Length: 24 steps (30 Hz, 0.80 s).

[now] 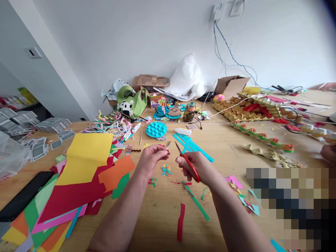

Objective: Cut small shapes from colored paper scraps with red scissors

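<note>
My right hand is closed round a pair of red-handled scissors, whose dark blade points up and away to the left. Just left of the blade, the fingertips of my left hand pinch a small red piece, mostly hidden by the fingers. A greyish pointed tip shows beside it; what it belongs to I cannot tell. Below the hands lie a small heap of yellow, blue and orange paper bits, a green paper strip and a red paper strip.
Coloured paper sheets cover the left side. A blue round plate with folded shapes, blue paper strips and a white glue bottle lie beyond my hands. Egg-carton pieces are at right, near another person's hand.
</note>
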Motion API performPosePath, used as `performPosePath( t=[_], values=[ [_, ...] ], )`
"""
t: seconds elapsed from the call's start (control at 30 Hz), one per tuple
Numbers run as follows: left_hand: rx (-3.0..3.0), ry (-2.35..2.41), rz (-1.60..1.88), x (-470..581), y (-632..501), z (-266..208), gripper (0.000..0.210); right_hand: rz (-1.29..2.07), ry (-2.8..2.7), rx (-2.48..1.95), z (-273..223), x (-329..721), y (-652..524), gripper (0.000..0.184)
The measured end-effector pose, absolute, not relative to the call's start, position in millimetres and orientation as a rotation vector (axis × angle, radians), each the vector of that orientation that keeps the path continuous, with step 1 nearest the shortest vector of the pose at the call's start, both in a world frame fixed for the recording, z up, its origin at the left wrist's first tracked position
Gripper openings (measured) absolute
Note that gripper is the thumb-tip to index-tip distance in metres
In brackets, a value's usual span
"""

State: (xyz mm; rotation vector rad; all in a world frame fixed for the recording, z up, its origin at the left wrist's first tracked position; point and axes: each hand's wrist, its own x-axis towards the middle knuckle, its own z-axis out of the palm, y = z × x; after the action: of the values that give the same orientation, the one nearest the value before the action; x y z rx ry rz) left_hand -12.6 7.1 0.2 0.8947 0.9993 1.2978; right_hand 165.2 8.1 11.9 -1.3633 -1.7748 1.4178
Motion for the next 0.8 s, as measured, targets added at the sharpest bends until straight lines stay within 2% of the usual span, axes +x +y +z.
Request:
performPosePath(
  t=[0.1,0.2,0.33,0.4,0.53,0.63,0.8],
  values=[
    [1.262,1.174,1.067,-29.8,6.1,-8.9,0.011,1.347,-1.706,-1.406,22.4,178.6,8.2,0.047],
    [1.582,1.415,0.686,-44.2,-2.3,-24.7,0.003,1.270,-1.642,-1.446,32.5,190.0,7.7,0.048],
    [1.717,1.749,0.419,-55.4,-19.5,-44.3,0.014,1.228,-1.640,-1.453,39.6,196.1,5.7,0.048],
    [1.766,1.853,0.363,-56.9,-25.9,-50.1,0.020,1.219,-1.642,-1.449,40.6,196.0,4.5,0.048],
    [1.938,1.894,0.338,-45.3,-30.5,-53.1,0.015,1.227,-1.652,-1.422,41.5,194.8,2.4,0.049],
    [2.029,1.698,0.466,-19.8,-28.5,-51.9,0.024,1.236,-1.661,-1.387,42.7,195.4,1.5,0.051],
    [2.162,1.395,0.494,34.6,-21.0,-58.4,0.012,1.200,-1.686,-1.332,44.0,197.3,1.1,0.052]
  ],
)
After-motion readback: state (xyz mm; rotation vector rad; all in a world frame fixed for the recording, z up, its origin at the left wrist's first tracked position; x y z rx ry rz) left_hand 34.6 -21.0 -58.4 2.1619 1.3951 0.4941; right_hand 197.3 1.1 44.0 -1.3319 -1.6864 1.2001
